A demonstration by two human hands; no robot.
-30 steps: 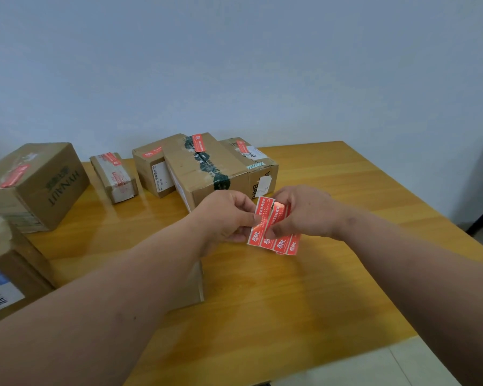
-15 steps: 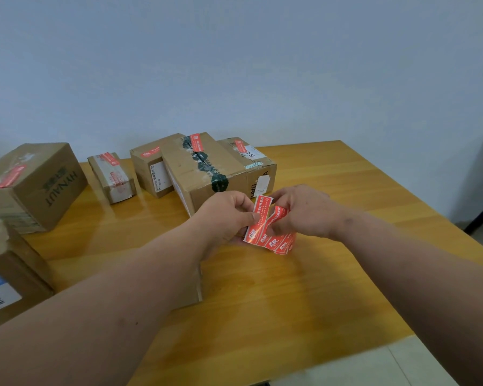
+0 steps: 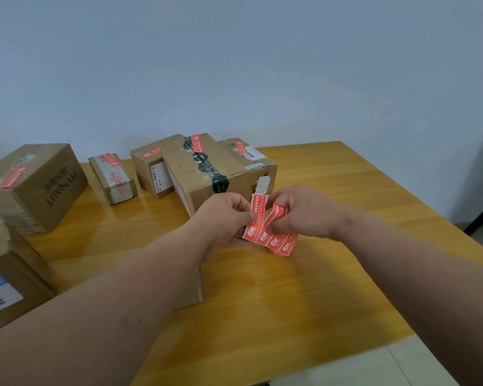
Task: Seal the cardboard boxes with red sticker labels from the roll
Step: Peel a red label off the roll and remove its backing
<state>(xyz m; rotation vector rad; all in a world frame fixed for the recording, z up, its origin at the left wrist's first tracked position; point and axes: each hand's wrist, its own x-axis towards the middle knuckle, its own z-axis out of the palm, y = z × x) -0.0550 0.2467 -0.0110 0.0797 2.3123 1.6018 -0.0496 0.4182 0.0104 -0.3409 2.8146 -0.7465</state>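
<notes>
Over a glossy wooden counter (image 3: 304, 288) against a pale blue-grey wall (image 3: 262, 65), our left hand (image 3: 223, 215) and right hand (image 3: 304, 211) both pinch a strip of red sticker labels (image 3: 265, 227).

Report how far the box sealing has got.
Done: five boxes at the back, the HYNAUT box among them, carry red labels. In hand: left hand pinches one label; right hand holds the strip. Left: the barcode box shows no label.

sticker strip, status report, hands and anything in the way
Left hand pinching end sticker, right hand gripping sticker strip. Peel in progress above table. Nothing blocking; sealed boxes behind.
</notes>
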